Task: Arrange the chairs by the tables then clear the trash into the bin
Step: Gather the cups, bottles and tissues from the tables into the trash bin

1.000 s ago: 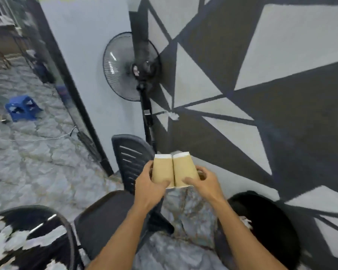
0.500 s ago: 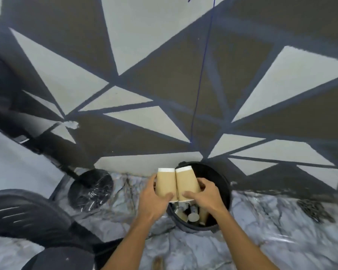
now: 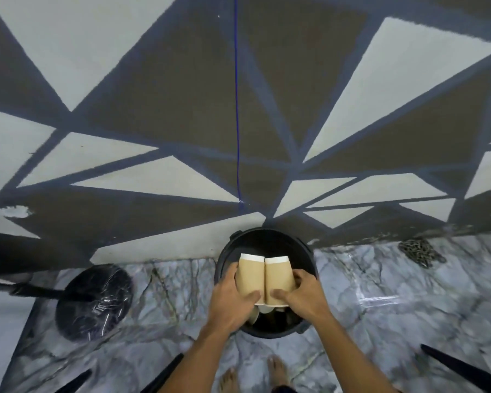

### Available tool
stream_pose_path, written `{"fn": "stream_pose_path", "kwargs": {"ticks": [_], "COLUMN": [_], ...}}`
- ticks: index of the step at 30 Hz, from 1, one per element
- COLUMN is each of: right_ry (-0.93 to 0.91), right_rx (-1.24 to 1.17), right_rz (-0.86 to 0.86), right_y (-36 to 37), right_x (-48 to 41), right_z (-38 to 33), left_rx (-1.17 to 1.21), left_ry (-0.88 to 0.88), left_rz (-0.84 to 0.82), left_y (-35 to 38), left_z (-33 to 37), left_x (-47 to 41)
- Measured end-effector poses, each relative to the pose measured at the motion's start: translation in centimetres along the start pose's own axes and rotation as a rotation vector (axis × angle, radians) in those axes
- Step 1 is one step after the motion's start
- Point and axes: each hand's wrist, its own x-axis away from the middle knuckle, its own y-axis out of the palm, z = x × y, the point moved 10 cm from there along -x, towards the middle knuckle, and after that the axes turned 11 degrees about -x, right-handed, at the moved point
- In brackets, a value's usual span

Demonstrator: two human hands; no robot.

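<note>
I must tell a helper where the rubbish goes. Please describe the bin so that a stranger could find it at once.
Look along the wall painted with grey and white triangles down to where it meets the marble floor. The bin stands there, directly under the thin blue line. Unlike the flat fan base to its left, it is a deep, open black bucket holding paper cups.

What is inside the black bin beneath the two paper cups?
Inside the bin, discarded cups and dark trash show below the held paper cups. The left hand, right hand and cups cover the rest.
</note>
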Motion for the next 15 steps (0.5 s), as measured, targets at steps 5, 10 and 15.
{"fn": "stream_pose_path", "kwargs": {"ticks": [5,10,15], "right_ry": [0.111,0.241,0.303], "right_rx": [0.025,0.036,0.050], "right_rz": [0.022,-0.012,-0.050], "right_y": [-1.2,-2.6,-2.7], "right_x": [-4.5,-9.5,-13.5], "right_z": [4.1,6.9,8.2], "left_rx": [-0.075,-0.175,-0.274], "left_ry": [-0.034,-0.092,-0.068], "left_rz": [-0.077,-0.117,-0.132], "left_y": [3.8,7.0,8.8], "left_z": [1.5,2.1,3.2], "left_x": [-3.4,-6.8,-9.4]}}
